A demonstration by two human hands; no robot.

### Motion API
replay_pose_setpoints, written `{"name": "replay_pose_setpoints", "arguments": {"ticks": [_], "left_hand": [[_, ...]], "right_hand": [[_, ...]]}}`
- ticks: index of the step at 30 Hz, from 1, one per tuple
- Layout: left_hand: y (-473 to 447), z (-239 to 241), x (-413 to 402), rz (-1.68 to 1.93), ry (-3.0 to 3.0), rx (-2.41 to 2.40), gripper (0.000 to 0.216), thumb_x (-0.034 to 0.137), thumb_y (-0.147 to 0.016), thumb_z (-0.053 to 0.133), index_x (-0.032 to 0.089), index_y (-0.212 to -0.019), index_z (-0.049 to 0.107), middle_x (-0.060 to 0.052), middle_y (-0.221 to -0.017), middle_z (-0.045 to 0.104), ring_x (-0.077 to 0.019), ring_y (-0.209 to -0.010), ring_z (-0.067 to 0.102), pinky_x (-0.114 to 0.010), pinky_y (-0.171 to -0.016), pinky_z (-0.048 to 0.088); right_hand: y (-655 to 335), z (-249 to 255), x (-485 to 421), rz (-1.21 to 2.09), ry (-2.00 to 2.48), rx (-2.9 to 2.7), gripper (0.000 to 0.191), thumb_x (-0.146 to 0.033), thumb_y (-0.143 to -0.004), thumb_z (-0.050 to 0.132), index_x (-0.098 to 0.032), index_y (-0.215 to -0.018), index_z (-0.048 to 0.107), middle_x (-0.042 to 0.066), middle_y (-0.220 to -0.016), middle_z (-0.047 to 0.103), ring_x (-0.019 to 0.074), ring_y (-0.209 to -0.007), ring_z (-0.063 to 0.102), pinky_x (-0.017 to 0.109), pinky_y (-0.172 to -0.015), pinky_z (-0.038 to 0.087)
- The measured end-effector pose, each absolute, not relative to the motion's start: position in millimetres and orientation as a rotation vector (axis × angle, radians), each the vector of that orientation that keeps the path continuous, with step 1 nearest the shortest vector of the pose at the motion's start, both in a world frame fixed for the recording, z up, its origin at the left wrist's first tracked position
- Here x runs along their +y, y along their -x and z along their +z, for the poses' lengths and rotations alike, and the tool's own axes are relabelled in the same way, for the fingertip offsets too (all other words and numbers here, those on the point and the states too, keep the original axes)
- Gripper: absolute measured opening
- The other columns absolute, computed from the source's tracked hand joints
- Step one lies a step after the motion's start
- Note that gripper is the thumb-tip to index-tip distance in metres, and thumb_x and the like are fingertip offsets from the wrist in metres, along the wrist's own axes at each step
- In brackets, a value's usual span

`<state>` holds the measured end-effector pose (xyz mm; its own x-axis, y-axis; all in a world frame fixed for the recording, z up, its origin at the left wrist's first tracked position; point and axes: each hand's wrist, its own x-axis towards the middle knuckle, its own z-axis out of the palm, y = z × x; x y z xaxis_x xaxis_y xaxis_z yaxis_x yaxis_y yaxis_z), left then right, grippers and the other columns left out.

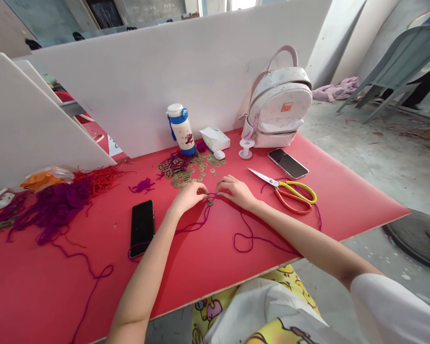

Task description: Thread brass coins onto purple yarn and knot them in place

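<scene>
Purple cord runs between my two hands at the middle of the red table. My left hand pinches the cord near a round bronze coin with a hole. From the other side my right hand grips the same cord, fingertips close together. The coin hangs on or lies under the cord between the hands; which one I cannot tell. Just beyond them lies a heap of similar coins, with purple cord tangled among them. Scissors with red and yellow handles lie to the right of my right hand.
A black phone lies by my left forearm, another phone at the right. Behind the coins stand a bottle, a tissue pack, a white spool and a backpack. Purple yarn is piled at left.
</scene>
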<state>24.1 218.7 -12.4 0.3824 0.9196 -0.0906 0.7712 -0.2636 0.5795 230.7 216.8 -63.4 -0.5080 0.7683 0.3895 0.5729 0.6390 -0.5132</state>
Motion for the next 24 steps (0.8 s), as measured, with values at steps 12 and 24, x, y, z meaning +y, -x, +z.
{"name": "replay_pose_setpoints", "arguments": {"ticks": [12, 24], "left_hand": [[-32, -16, 217, 0.120, -2.178, 1.416, 0.015, 0.026, -0.062, 0.076, 0.018, -0.073, 0.070, -0.005, -0.079, 0.068, -0.0208, -0.076, 0.061, -0.028, -0.062, 0.041], [7, 13, 226, 0.525, -1.804, 1.404, 0.012, 0.025, -0.065, 0.070, 0.017, -0.073, 0.071, -0.006, -0.071, 0.073, -0.0206, -0.069, 0.068, -0.030, -0.068, 0.051]], "right_hand": [[-229, -65, 220, 0.452, 1.082, -2.326, 0.003, -0.022, -0.086, 0.064, -0.023, -0.084, 0.065, 0.004, -0.094, 0.064, 0.0198, -0.091, 0.055, 0.027, -0.070, 0.044], [-250, -61, 228, 0.680, 1.056, -1.871, 0.006, -0.018, -0.089, 0.043, -0.022, -0.086, 0.046, 0.001, -0.077, 0.059, 0.0171, -0.070, 0.056, 0.028, -0.066, 0.042]]}}
